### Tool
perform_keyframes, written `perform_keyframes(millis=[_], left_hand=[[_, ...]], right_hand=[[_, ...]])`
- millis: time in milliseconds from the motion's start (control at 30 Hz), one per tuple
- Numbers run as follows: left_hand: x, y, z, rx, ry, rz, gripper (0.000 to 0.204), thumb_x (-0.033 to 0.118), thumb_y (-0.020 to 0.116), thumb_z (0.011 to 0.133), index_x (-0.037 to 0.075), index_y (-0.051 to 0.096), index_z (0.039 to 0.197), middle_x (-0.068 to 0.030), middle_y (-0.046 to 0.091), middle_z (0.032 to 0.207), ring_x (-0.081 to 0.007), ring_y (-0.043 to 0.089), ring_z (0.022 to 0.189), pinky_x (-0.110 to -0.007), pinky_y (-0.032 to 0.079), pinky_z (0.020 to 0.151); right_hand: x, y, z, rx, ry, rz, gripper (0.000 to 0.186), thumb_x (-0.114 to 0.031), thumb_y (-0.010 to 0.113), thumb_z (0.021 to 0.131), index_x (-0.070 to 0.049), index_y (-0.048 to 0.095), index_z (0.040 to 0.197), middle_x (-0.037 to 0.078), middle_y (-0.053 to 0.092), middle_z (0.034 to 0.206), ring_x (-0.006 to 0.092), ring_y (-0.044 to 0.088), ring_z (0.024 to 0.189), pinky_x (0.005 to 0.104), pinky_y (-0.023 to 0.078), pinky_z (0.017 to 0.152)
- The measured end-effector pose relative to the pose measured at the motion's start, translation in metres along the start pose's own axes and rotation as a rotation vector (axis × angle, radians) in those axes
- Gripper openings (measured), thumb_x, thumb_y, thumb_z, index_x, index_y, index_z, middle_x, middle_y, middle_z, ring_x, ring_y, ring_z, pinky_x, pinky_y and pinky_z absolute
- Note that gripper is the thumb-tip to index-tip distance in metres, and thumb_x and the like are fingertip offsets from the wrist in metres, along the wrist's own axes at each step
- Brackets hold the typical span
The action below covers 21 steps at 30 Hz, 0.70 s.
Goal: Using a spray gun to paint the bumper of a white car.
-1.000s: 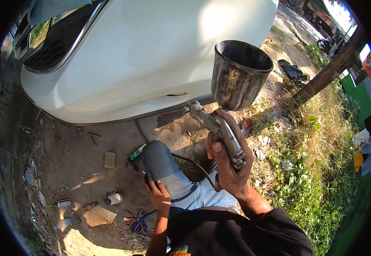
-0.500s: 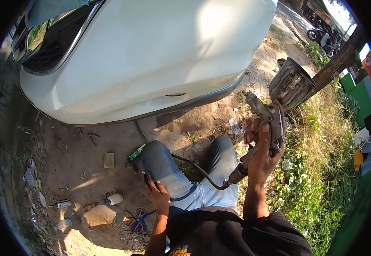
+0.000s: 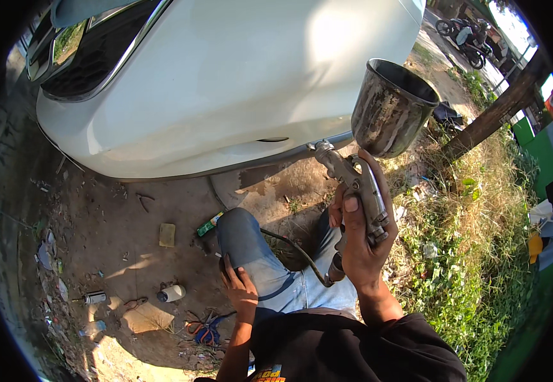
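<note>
In my right hand (image 3: 365, 235) is a metal spray gun (image 3: 356, 181), its fingers wrapped round the grip and trigger. The gun's stained metal cup (image 3: 391, 108) sits on top, its open mouth tilted toward the upper right. A dark hose (image 3: 298, 248) runs from the bottom of the grip across my legs. The nozzle points up and left at the lower edge of a white car bumper (image 3: 206, 108), apart from it. My left hand (image 3: 241, 293) rests on my left thigh with fingers spread. A small white tip shows beside its fingertips; whether it is held is unclear.
On the ground at left lie a yellowish block (image 3: 167, 235), a white bottle (image 3: 172, 293), a can (image 3: 95, 297), pliers (image 3: 136, 304) and a blue cord bundle (image 3: 207, 332). A green packet (image 3: 210, 224) lies by my knee. A wooden post (image 3: 499, 111) leans at right above grass (image 3: 454, 267).
My right hand has moved the spray gun left, nearer the bumper, and the cup now stands further left and higher. My left hand stays on my thigh. The view has shifted slightly.
</note>
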State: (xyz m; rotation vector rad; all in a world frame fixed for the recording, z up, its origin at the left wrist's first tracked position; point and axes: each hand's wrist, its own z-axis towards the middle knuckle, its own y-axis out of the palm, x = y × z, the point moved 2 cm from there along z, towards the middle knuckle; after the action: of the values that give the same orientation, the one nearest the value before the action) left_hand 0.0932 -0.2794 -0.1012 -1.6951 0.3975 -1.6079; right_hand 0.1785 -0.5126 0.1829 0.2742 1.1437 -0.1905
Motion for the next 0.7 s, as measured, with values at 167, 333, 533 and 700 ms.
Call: perform_keyframes(millis=[167,333,533,700], left_hand=[[-0.002,-0.002,-0.001,0.028,0.022,-0.025,0.053,0.035,0.042,0.112,0.008,0.041,0.158,-0.0302,0.042,0.156,-0.0523,0.045,0.140,-0.060,0.040,0.113],[0.001,0.000,0.000,0.044,0.031,-0.040,0.052,0.030,0.045,0.110,0.008,0.043,0.157,-0.0302,0.045,0.154,-0.0522,0.047,0.138,-0.060,0.041,0.112],[-0.002,0.000,0.000,0.048,0.027,-0.039,0.052,0.029,0.045,0.110,0.007,0.043,0.157,-0.0304,0.044,0.154,-0.0521,0.046,0.139,-0.060,0.040,0.113],[-0.002,0.002,0.001,0.046,0.048,-0.067,0.051,0.030,0.044,0.110,0.007,0.043,0.157,-0.0309,0.044,0.154,-0.0522,0.046,0.139,-0.060,0.040,0.113]], right_hand=[[0.003,0.015,-0.003,-0.095,-0.011,-0.093,0.051,-0.009,0.064,0.105,0.001,0.050,0.154,0.010,0.072,0.110,0.0091,0.063,0.085,0.0256,0.052,0.077],[-0.012,0.028,-0.005,-0.291,-0.063,-0.175,0.055,-0.014,0.066,0.105,0.005,0.048,0.153,0.014,0.067,0.116,0.0142,0.063,0.094,0.0270,0.050,0.082],[-0.012,0.030,-0.005,-0.292,0.010,-0.095,0.053,-0.005,0.068,0.102,0.004,0.052,0.152,0.021,0.068,0.134,0.0194,0.069,0.109,0.0302,0.054,0.093],[-0.006,0.012,0.000,-0.175,0.021,-0.067,0.053,-0.007,0.066,0.104,0.002,0.050,0.154,0.014,0.070,0.119,0.0103,0.064,0.094,0.0262,0.052,0.081]])
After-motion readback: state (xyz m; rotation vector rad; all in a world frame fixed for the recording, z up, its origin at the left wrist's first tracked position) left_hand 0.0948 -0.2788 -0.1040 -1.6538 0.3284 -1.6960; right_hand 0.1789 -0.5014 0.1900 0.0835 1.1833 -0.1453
